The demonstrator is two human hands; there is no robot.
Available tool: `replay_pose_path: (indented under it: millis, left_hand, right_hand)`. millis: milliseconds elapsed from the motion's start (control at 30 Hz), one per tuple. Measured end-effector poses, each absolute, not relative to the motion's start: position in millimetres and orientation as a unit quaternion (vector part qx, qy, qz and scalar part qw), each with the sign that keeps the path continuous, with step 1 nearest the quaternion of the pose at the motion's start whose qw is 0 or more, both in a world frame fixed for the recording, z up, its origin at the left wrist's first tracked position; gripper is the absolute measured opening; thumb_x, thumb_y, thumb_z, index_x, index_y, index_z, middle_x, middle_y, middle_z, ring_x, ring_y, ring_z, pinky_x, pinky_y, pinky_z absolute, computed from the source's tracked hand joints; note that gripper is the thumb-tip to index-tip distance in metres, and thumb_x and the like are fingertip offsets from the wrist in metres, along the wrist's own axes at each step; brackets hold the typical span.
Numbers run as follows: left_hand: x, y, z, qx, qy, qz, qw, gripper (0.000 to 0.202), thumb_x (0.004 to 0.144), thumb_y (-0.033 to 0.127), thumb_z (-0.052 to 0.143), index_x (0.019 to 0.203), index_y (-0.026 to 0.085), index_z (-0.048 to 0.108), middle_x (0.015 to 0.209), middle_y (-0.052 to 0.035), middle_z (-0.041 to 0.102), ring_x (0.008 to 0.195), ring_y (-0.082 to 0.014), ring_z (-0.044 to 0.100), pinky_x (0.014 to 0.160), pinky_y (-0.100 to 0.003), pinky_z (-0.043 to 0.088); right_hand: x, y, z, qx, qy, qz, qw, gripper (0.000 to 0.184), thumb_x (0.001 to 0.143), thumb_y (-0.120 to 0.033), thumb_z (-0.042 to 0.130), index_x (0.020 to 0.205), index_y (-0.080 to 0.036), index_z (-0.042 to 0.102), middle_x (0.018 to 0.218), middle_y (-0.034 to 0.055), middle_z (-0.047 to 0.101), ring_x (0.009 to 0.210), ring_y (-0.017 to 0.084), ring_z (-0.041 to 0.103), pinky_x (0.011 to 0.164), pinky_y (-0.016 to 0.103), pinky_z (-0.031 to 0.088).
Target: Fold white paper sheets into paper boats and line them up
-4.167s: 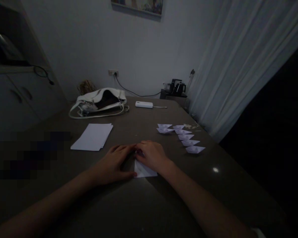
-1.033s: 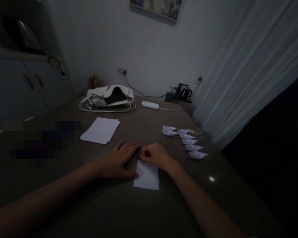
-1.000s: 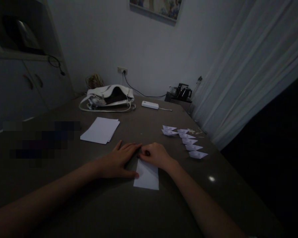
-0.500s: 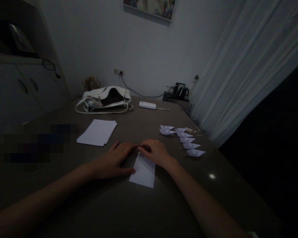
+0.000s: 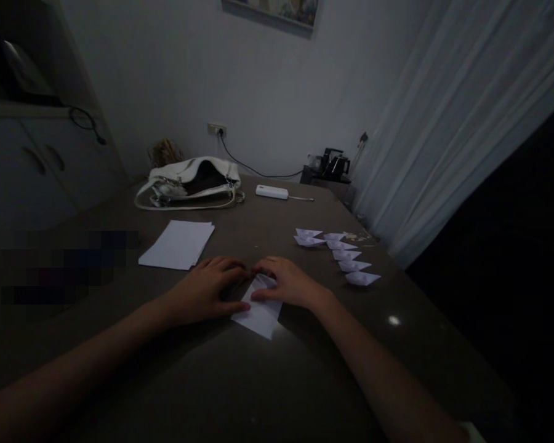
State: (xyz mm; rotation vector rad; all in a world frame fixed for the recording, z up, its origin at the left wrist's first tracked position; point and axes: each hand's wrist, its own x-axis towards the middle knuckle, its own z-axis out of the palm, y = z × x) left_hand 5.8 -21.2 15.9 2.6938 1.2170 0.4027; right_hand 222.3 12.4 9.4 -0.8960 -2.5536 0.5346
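Observation:
A folded white paper (image 5: 260,322) lies on the table in front of me, with a slanted fold at its far end. My left hand (image 5: 212,289) holds its left side, the thumb on the paper and the fingers curved toward the far tip. From the other side my right hand (image 5: 289,283) grips the far end, thumb on top of the fold and fingers bent around the tip. Part of the far end is hidden by the fingers. Several folded paper boats (image 5: 354,266) stand to the right of my hands. A stack of white sheets (image 5: 178,245) lies to the left.
Farther back on the dark table (image 5: 203,381) are a white handbag (image 5: 191,181) and a white power bank (image 5: 271,192) with a short cable. A black kettle (image 5: 339,165) stands on a stand behind. A pale curtain (image 5: 425,129) hangs at right.
The paper's far end now shows a slanted fold, and its near edge has turned slightly. My right thumb has come down onto the paper. The view has shifted a little.

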Motion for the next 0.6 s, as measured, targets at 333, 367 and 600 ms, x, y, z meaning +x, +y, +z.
replay_pose_path:
  millis: [333,367,600]
  left_hand:
    - [-0.3,-15.1,12.1,0.891,0.422,0.145,0.081,0.044,0.078,0.054,0.056,0.113,0.027,0.059,0.122,-0.0082,0.052,0.112,-0.0286,0.048,0.092,-0.043,0.040]
    - [-0.4,-14.4,11.8,0.889,0.424,0.151,0.084,0.043,0.078,0.053,0.056,0.112,0.026,0.060,0.121,-0.0086,0.053,0.111,-0.0283,0.049,0.092,-0.042,0.040]
    - [3.4,-12.8,16.9,0.855,0.419,0.238,0.193,0.033,0.086,0.045,0.047,0.090,0.020,0.068,0.106,-0.0076,0.062,0.098,-0.0237,0.057,0.086,-0.034,0.045]
  right_hand:
    - [224.3,11.2,8.4,-0.346,-0.881,0.233,0.223,0.045,0.064,-0.027,0.077,0.105,-0.020,0.058,0.094,0.0027,0.053,0.082,0.014,0.051,0.071,0.026,0.041]
    - [223.3,12.2,7.6,-0.351,-0.873,0.240,0.239,0.040,0.066,-0.022,0.075,0.103,-0.020,0.059,0.090,0.0016,0.053,0.079,0.013,0.051,0.069,0.025,0.041]
    - [216.3,15.1,12.8,-0.365,-0.742,0.357,0.434,0.026,0.071,-0.023,0.067,0.095,-0.019,0.058,0.080,0.0003,0.054,0.074,0.012,0.053,0.064,0.023,0.044]
